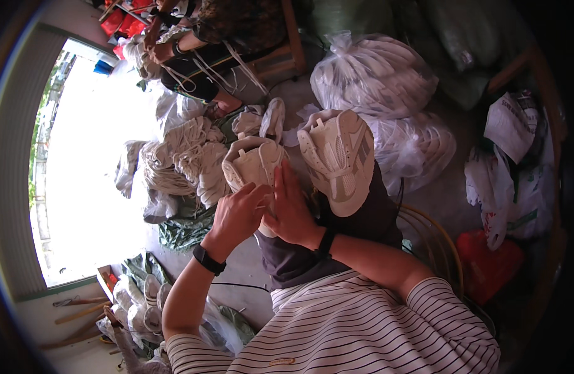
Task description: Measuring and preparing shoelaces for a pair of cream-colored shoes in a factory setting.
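Left hand (pixel 237 215) and right hand (pixel 293 212) together at near end of pale shoe (pixel 252 159), centre frame; grip unclear. Second shoe (pixel 340 156) just right, untouched. Likely step: fingerwork on shoe front; next move calls for steadying shoe.

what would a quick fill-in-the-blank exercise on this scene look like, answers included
1. The left hand and right hand meet at a pale shoe, to the ____ of another shoe.
2. The pale shirt has dark ____.
3. The bulging bag beyond is see-through ____.

Missing words: left; stripes; plastic
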Motion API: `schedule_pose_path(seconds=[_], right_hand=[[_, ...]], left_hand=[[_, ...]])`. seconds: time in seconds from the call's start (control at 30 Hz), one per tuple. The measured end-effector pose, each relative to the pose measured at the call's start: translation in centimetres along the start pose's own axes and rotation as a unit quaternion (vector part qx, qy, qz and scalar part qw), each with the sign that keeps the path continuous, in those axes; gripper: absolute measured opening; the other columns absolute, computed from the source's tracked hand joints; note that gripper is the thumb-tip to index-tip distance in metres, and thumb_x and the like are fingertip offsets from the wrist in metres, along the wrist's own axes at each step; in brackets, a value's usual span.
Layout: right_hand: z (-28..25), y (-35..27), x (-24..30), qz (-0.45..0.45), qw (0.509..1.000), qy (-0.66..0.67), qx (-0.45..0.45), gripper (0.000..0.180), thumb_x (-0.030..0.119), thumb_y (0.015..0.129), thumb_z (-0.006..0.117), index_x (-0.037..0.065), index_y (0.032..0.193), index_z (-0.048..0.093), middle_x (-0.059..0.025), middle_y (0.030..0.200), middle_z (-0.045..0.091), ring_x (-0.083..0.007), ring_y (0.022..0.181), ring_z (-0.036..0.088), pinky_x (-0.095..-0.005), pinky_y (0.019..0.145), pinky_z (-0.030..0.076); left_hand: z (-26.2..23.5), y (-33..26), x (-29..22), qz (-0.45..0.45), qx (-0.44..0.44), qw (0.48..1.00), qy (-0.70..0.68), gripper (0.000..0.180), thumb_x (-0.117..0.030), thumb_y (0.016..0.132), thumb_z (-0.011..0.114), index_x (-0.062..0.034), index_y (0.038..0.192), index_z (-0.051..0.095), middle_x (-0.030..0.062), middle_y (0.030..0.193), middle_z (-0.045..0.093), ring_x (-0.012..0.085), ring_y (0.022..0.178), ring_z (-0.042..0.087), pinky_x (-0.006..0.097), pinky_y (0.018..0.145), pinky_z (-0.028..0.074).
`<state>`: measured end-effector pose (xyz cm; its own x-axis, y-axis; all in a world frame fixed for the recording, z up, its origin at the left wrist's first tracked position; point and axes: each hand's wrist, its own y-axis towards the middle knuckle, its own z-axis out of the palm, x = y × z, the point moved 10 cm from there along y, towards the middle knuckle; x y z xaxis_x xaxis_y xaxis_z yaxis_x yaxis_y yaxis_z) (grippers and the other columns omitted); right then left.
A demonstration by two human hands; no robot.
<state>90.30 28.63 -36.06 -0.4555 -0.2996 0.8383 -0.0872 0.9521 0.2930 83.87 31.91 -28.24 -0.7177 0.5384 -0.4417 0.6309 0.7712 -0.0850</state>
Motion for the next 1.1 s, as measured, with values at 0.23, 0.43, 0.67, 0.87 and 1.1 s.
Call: schedule_pose_path(seconds=[0.23,0.43,0.67,0.87,1.1], right_hand=[[-0.6,0.0,-0.3,0.005,1.0,-0.01,0.001,0.096,0.036,0.089,0.06,-0.012,0.151,0.005,-0.0394,0.155,0.01,-0.0526,0.146,0.014,-0.059,0.119,0.012],[-1.0,0.0,-0.6,-0.005,1.0,0.0,-0.003,0.095,0.035,0.089,0.06,-0.013,0.151,0.005,-0.0402,0.155,0.01,-0.0539,0.145,0.014,-0.0591,0.119,0.011],[-1.3,0.2,-1.0,0.002,1.0,-0.003,0.004,0.1,0.032,0.085,0.065,-0.014,0.15,0.005,-0.0405,0.154,0.009,-0.054,0.145,0.014,-0.0593,0.119,0.011],[-1.0,0.3,-1.1,0.007,1.0,-0.01,0.016,0.104,0.03,0.083,0.069,-0.013,0.15,0.003,-0.0401,0.155,0.008,-0.0534,0.146,0.012,-0.0592,0.12,0.009],[-1.4,-0.1,-1.0,-0.002,1.0,-0.005,0.012,0.103,0.03,0.083,0.07,-0.014,0.15,0.005,-0.0403,0.154,0.009,-0.0533,0.145,0.014,-0.0582,0.12,0.01]], left_hand=[[1.0,0.3,0.4,0.021,-0.013,0.997,0.078,0.028,-0.007,0.078,0.068,-0.0124,0.105,0.062,0.0072,0.085,0.058,0.031,0.071,0.066,0.04,0.06,0.054],[1.6,1.0,1.1,-0.072,-0.031,0.995,0.054,0.017,-0.007,0.082,0.066,-0.0084,0.099,0.066,0.0115,0.084,0.067,0.0326,0.074,0.069,0.041,0.063,0.053],[1.7,1.4,2.4,-0.188,0.004,0.981,-0.05,0.018,-0.015,0.086,0.065,-0.0042,0.101,0.065,0.0174,0.085,0.071,0.0352,0.081,0.07,0.041,0.069,0.054],[2.3,1.0,1.9,-0.158,-0.009,0.986,-0.046,0.022,-0.013,0.082,0.065,-0.0063,0.104,0.063,0.0183,0.089,0.07,0.0389,0.086,0.068,0.046,0.072,0.053],[2.2,1.4,1.3,-0.185,-0.002,0.983,0.015,0.017,-0.015,0.085,0.067,-0.0047,0.098,0.066,0.0181,0.085,0.07,0.0368,0.081,0.069,0.045,0.071,0.052]])
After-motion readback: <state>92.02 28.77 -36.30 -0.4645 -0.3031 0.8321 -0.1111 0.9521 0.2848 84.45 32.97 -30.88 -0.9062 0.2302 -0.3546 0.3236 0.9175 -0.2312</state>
